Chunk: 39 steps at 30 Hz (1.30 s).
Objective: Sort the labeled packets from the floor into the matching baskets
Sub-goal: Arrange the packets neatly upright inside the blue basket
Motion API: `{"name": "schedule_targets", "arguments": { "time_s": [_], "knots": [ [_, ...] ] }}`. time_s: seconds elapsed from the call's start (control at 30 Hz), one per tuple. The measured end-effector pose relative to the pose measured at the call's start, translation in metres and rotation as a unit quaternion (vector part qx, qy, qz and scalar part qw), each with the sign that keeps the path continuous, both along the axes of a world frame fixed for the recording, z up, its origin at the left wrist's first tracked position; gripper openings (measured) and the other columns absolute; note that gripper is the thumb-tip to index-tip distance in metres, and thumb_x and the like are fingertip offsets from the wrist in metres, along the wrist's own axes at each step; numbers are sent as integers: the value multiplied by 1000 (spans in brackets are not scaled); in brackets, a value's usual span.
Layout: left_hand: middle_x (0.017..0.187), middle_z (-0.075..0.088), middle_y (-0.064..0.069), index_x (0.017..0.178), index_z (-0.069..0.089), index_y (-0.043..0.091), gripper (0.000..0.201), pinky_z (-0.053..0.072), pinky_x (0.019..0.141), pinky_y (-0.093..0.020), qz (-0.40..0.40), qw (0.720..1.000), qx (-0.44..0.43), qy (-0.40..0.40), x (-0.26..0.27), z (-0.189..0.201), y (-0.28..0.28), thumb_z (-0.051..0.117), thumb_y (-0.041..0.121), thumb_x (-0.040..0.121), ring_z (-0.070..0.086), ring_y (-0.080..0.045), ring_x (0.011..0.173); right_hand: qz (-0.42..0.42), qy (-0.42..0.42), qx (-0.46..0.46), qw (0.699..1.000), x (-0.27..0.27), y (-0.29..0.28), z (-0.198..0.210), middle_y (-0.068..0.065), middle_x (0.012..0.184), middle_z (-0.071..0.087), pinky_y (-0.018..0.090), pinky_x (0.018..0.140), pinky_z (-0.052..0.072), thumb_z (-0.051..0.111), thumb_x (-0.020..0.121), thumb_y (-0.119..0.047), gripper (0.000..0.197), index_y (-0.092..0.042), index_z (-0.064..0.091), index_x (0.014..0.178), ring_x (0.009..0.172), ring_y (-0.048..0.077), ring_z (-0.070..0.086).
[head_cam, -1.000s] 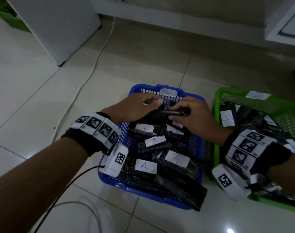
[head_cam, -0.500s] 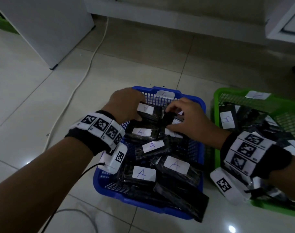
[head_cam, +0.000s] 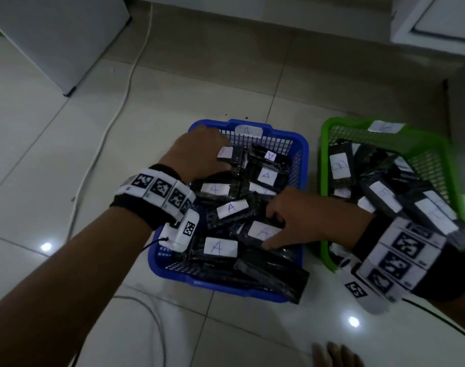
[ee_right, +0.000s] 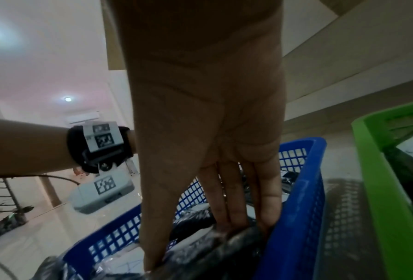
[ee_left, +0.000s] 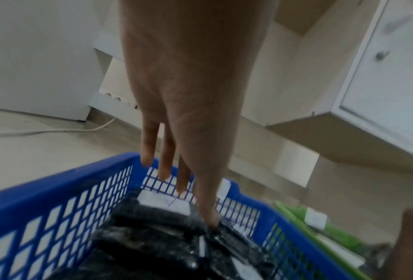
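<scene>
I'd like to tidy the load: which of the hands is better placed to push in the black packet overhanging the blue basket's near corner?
Probably the right hand: it lies flat on the packets just above the overhanging packet at the blue basket's near right corner. The left hand rests on packets at the far left.

Home interior, likely a living area: pale glossy floor tiles [head_cam: 67, 160], white cabinet [head_cam: 443, 19] with door knob, white appliance [head_cam: 54, 35] with cord [head_cam: 120, 102] trailing, wall air conditioner [ee_right: 83, 118], recessed ceiling lights [ee_right: 68, 99]

Straight left-hand fingers [ee_left: 163, 166] touch black packets [ee_left: 157, 223] in blue basket [ee_left: 57, 189].
</scene>
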State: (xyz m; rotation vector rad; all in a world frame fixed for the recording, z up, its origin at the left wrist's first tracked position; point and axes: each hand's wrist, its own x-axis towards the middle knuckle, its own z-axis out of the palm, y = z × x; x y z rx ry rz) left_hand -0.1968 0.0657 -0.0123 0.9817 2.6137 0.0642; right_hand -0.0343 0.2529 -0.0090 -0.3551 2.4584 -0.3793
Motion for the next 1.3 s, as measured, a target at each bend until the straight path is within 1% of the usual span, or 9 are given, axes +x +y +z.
{"name": "schedule_targets", "arguments": {
  "time_s": [0.07,0.13,0.33,0.53,0.67,0.77,0.93,1.1,1.3],
  "knots": [
    [117,69,7,125,67,24,55,52,97,-33,16,986,28,-166,20,13,-4,77,55,80,63,-10,105,28,-1,46,999,8,-10,0,-5,75,44,28,54,39,72,68,-66,60,-11,58,87,76,17,50],
    [114,69,9,122,68,24,67,53,97,-33,5,963,-57,-263,41,18,-4,82,61,69,64,-10,104,19,7,52,998,10,-16,0,-6,75,39,26,52,36,76,66,-63,57,-14,53,84,73,14,46],
    [107,66,-5,114,64,11,61,54,80,-34,-39,982,-89,-163,71,-8,-9,84,51,72,64,-22,96,-32,17,15,999,13,-20,-1,-3,79,43,31,60,50,79,66,-50,45,-22,44,70,75,18,53],
    [121,61,9,132,53,28,78,53,93,-33,43,962,25,-267,66,-1,-23,91,42,65,60,-12,105,-49,16,-9,999,14,-9,7,1,92,51,39,68,56,81,58,-47,48,-16,61,89,83,20,55],
    [117,64,5,125,60,26,60,50,90,-30,69,978,140,-139,37,17,-31,86,32,71,62,-14,103,-97,55,-47,993,3,21,23,-5,93,63,32,68,57,81,55,-43,49,-23,67,97,80,12,61],
    [122,58,-3,128,58,23,61,47,92,-34,44,996,75,-38,32,3,-25,85,32,74,57,-23,112,-130,112,-67,983,-4,40,38,-6,88,66,29,69,55,81,57,-38,46,-24,70,100,77,10,62],
    [127,59,-6,133,54,18,65,55,89,-48,-37,998,-53,6,48,-28,-11,83,24,74,61,-30,113,-161,159,-101,969,-4,50,37,-3,84,68,38,68,56,70,56,-47,52,-21,72,101,74,10,62],
    [129,52,-9,132,50,12,62,57,86,-49,-25,994,-86,63,46,-41,-8,81,15,78,57,-34,115,-143,166,-95,971,-2,40,26,-2,89,67,31,71,53,78,62,-32,49,-17,69,108,78,13,60],
    [141,41,-13,147,29,16,113,53,94,-52,25,996,-82,26,41,-35,-12,97,26,56,43,-38,129,-108,172,-68,977,-21,34,7,-9,78,67,27,75,46,71,65,-42,38,-22,69,97,73,9,55]
  ]
}}
